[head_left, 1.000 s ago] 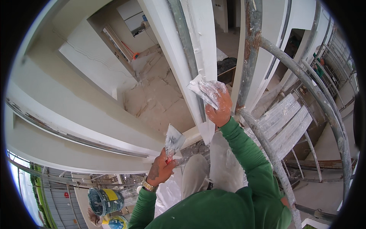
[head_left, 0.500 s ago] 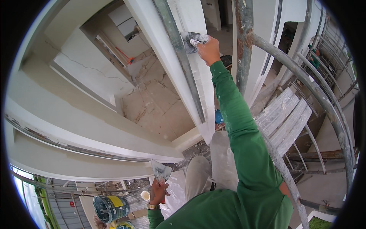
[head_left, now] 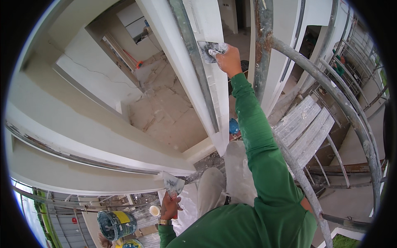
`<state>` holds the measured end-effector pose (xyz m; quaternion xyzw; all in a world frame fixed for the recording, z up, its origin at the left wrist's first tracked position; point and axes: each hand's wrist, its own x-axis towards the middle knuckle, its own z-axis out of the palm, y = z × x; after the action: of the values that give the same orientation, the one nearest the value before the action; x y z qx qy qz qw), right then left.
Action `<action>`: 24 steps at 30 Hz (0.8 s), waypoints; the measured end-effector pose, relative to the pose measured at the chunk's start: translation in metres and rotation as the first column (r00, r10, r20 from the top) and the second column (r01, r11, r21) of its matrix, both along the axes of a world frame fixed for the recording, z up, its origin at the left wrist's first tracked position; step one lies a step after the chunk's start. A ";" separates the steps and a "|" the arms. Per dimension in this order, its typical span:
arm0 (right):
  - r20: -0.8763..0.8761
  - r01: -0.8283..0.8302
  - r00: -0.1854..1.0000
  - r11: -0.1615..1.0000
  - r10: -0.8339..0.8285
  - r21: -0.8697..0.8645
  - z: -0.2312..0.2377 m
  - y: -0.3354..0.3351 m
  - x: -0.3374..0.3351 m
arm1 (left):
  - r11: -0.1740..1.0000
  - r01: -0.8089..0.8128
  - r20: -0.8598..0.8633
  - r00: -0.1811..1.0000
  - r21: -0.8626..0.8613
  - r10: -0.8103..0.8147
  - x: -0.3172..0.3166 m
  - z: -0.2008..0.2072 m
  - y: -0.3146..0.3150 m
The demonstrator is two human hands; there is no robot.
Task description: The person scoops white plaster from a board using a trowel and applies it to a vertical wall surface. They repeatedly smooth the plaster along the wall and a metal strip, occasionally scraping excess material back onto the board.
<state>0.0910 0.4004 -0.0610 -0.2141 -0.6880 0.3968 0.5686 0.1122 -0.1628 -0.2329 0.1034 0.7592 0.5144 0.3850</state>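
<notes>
My right arm reaches far forward, and my right hand (head_left: 228, 62) is closed around a putty knife. The broad metal blade of this putty knife (head_left: 205, 48), smeared with white compound, lies against the narrow white wall face (head_left: 219, 93) beside a grey strip (head_left: 198, 68). White smears mark the thumb and fingers. Low in the view, my left hand (head_left: 168, 206) grips a second putty knife (head_left: 173, 182) with its blade pointing up and away. Compound coats that blade too, which is close to the end of the white ledge (head_left: 157, 175).
Rusty scaffold tubes (head_left: 263, 49) and a curved rail (head_left: 322, 72) stand close to my right arm. Whitened planks (head_left: 304, 124) lie beyond it. At lower left are a dark bucket (head_left: 131, 223) with a yellow label and a pale cup (head_left: 154, 211). A dusty floor (head_left: 165, 111) shows through the opening.
My right hand and its putty knife have slid a little nearer along the white wall face. The left hand keeps its putty knife in nearly the same place.
</notes>
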 end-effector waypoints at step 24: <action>-0.627 -0.761 0.563 0.042 0.538 -0.647 -0.173 -0.182 0.075 | 0.760 -0.615 0.324 0.777 0.209 0.540 0.100 -0.074 -0.070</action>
<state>0.1661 0.2184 -0.2344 -0.0940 -0.3208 0.9236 0.1875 0.2123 -0.2331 -0.3069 -0.1438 0.6118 0.7272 0.2759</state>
